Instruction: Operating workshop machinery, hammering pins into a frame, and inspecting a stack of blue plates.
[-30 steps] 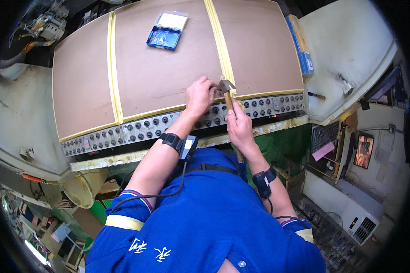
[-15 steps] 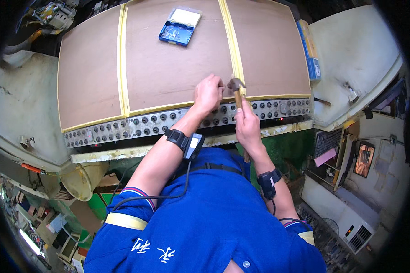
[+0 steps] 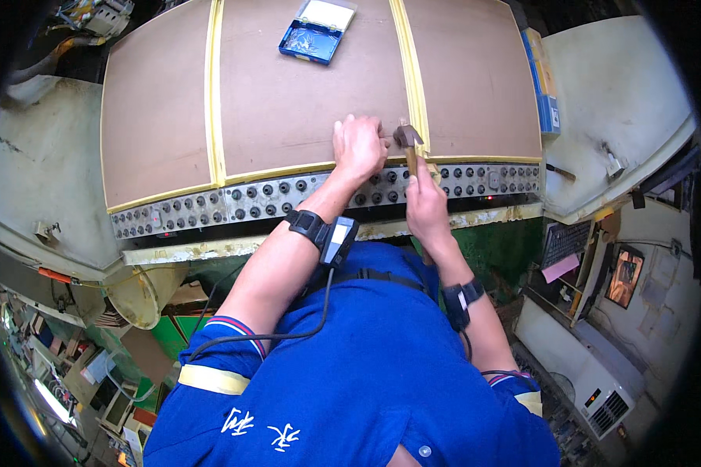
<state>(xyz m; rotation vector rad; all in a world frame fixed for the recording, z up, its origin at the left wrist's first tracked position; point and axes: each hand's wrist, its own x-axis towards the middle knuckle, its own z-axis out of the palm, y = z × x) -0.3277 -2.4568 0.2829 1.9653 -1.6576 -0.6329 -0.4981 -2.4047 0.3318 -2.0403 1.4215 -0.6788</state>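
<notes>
My left hand (image 3: 360, 148) rests over the brown board (image 3: 304, 117) near its front edge, its fingers curled and closed. Whatever lies between those fingertips is hidden or too small to name. In my right hand (image 3: 427, 205) is a claw hammer (image 3: 411, 158), gripped by its wooden handle. The hammer's metal head sits just right of my left fingertips, beside a yellow strip (image 3: 414, 78) that runs across the board. Farther back on the board lies an opened blue case (image 3: 310, 43) with small, thin metal pieces inside.
A metal rail with rows of dark round knobs (image 3: 268, 189) runs along the board's front. Pale machine surfaces flank it at left (image 3: 39, 171) and right (image 3: 615, 78). Blue and yellow boxes (image 3: 547, 109) stand by the right edge. A dark-handled tool (image 3: 561, 172) lies nearby.
The whole view has shifted slightly, so the board and case sit higher in the picture. The hammer head has moved a little left relative to the yellow strip. Both hands keep their hold.
</notes>
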